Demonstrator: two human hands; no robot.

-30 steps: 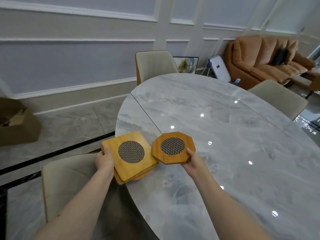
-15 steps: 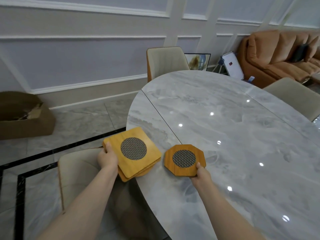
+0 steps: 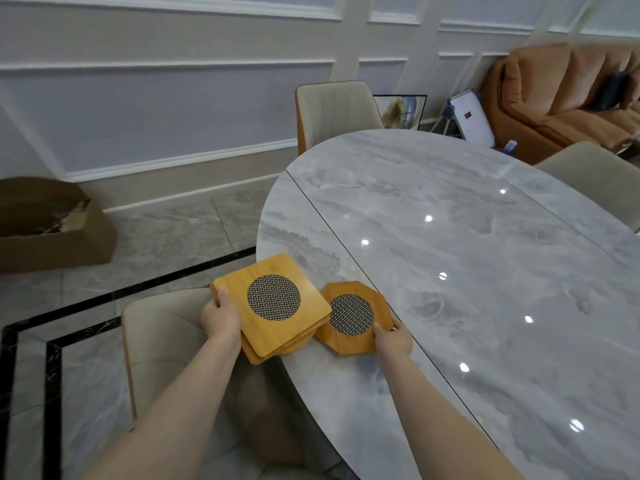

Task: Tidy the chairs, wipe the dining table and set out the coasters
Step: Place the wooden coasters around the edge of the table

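My left hand [image 3: 221,318] grips a stack of wooden coasters [image 3: 273,306], the top one square with a round metal mesh centre, held over the near left edge of the marble dining table [image 3: 467,265]. My right hand [image 3: 393,339] pinches the near edge of an octagonal wooden coaster [image 3: 353,317] with the same mesh centre. That coaster lies low on the tabletop near the edge, partly tucked under the stack's right corner. A beige chair [image 3: 162,344] stands just below my left arm.
A second beige chair [image 3: 337,110] stands at the table's far end and a third [image 3: 595,174] at the right side. A cardboard box [image 3: 52,226] sits on the floor at left. An orange sofa [image 3: 568,95], a framed picture and a white board line the back wall.
My right hand has brought the octagonal coaster down and toward me, close to the stack. The view has shifted left; the stack stays in my left hand.
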